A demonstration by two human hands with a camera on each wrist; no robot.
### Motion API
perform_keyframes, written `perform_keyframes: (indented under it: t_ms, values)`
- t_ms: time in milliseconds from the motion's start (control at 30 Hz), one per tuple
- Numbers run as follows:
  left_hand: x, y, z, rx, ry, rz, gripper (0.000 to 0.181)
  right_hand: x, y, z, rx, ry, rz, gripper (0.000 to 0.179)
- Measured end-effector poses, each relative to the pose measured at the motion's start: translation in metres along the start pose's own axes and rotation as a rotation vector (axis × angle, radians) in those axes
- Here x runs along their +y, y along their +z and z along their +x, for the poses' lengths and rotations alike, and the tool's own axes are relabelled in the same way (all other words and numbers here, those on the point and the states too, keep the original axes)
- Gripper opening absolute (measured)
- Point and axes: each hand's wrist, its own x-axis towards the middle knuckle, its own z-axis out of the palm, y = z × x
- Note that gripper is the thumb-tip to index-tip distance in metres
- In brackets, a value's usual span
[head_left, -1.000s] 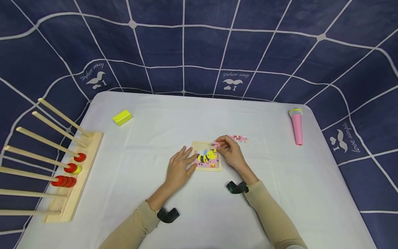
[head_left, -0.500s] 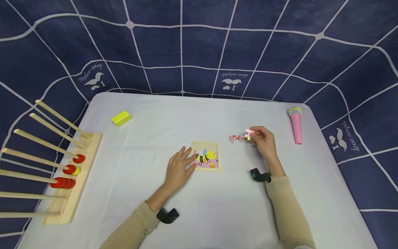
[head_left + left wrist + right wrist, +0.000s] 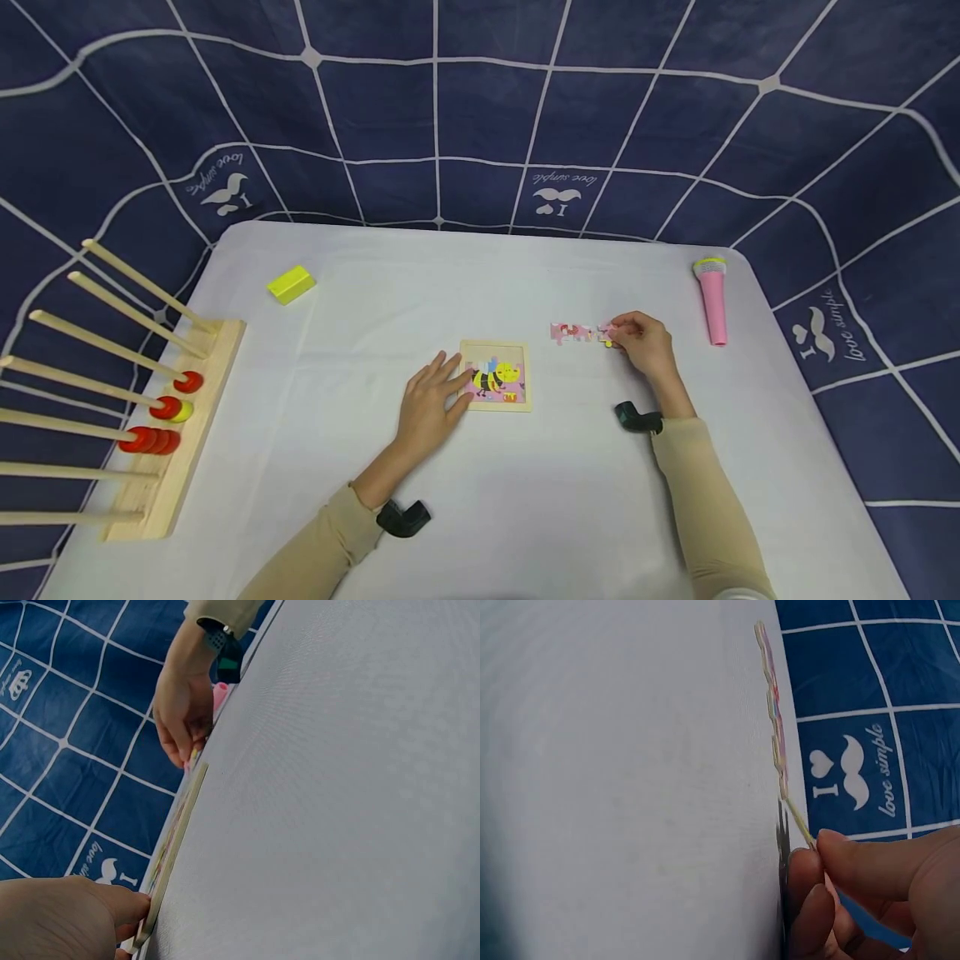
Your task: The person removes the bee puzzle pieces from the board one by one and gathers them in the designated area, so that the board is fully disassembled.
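A square wooden jigsaw tray [image 3: 528, 375] lies mid-table, with bee picture pieces [image 3: 497, 381] in its lower part and bare wood along its top. My left hand [image 3: 431, 404] rests with spread fingers at the tray's left edge; in the left wrist view the thumb [image 3: 124, 901] touches the rim. My right hand [image 3: 647, 346] pinches a pink-and-yellow puzzle piece [image 3: 606, 334] between thumb and fingers, at the right end of a row of joined pink pieces [image 3: 572, 332] on the cloth. In the right wrist view the held piece [image 3: 800, 822] is tilted, its far end meeting the row.
A wooden peg rack [image 3: 198, 400] with red and yellow discs stands at the left. Toward the back left lies a yellow block [image 3: 292, 285]. A pink toy microphone [image 3: 715, 304] lies at the back right. Dark blue gridded cloth [image 3: 480, 108] hangs behind the table.
My right hand has carried the puzzle piece from the tray's top right corner rightward to the end of the joined row and lowered it there. The left hand stays at the tray.
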Motion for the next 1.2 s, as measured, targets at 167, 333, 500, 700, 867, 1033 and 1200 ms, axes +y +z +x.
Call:
perform_keyframes:
  t_ms: [167,333,500,700,867,1033,1200]
  values:
    - [0.001,-0.001,0.000,-0.002,-0.004,-0.009,0.036,0.000,0.002,0.000,0.022,-0.049,-0.080,0.016]
    - [0.002,-0.001,0.000,-0.011,-0.013,-0.010,0.037,0.000,0.003,-0.001,0.048,-0.087,-0.130,0.015]
    - [0.001,-0.001,0.000,-0.023,-0.023,-0.008,0.038,0.002,0.005,0.001,0.048,-0.095,-0.160,0.015]
    - [-0.001,0.000,0.000,-0.021,-0.024,-0.003,0.038,0.000,0.006,0.000,0.054,-0.090,-0.184,0.016]
    - [0.001,0.000,0.000,-0.011,-0.014,-0.002,0.037,-0.011,0.011,-0.008,0.137,-0.112,-0.161,0.016]
    - [0.002,-0.001,0.000,0.003,-0.012,-0.005,0.037,-0.036,0.027,-0.024,0.128,-0.139,-0.046,0.016]
    - [0.002,-0.001,-0.001,0.004,-0.019,-0.017,0.037,-0.060,0.054,-0.040,0.004,-0.216,0.039,0.018]
